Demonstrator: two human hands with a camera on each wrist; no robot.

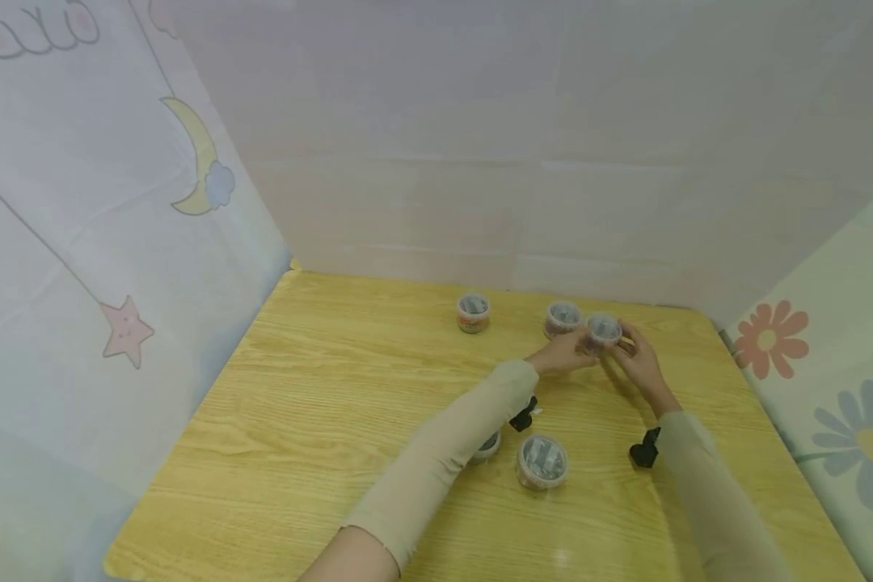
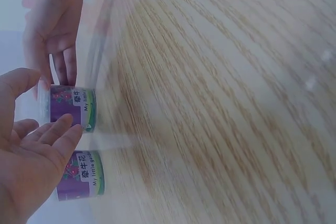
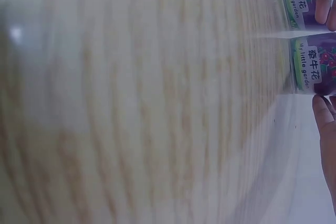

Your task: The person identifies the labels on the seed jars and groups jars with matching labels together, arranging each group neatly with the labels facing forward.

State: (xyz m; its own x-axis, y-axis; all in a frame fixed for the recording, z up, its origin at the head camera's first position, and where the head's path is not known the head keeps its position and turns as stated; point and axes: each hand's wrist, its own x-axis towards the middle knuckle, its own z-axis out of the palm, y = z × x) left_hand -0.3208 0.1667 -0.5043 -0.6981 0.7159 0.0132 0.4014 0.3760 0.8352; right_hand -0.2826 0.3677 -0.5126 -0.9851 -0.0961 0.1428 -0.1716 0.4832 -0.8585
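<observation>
A small round tub with a clear lid and purple label [image 1: 604, 330] stands near the back right of the table, between both hands. My left hand [image 1: 562, 353] holds its left side, with the thumb near the lid and the fingers along the label [image 2: 67, 95]. From the right, my right hand [image 1: 642, 364] grips the same tub, its fingertips at the side in the right wrist view [image 3: 328, 124]. Just left of it, a matching tub [image 1: 563, 317] stands beside the left fingers, which partly overlap it.
Farther left at the back stands another tub [image 1: 473, 314]. Nearer the front are one tub [image 1: 541, 462] and a second [image 1: 489, 447], partly hidden by the left sleeve [image 1: 444, 453]. The wooden table [image 1: 320, 388] meets cloth-covered walls [image 1: 436, 202] at the back and sides.
</observation>
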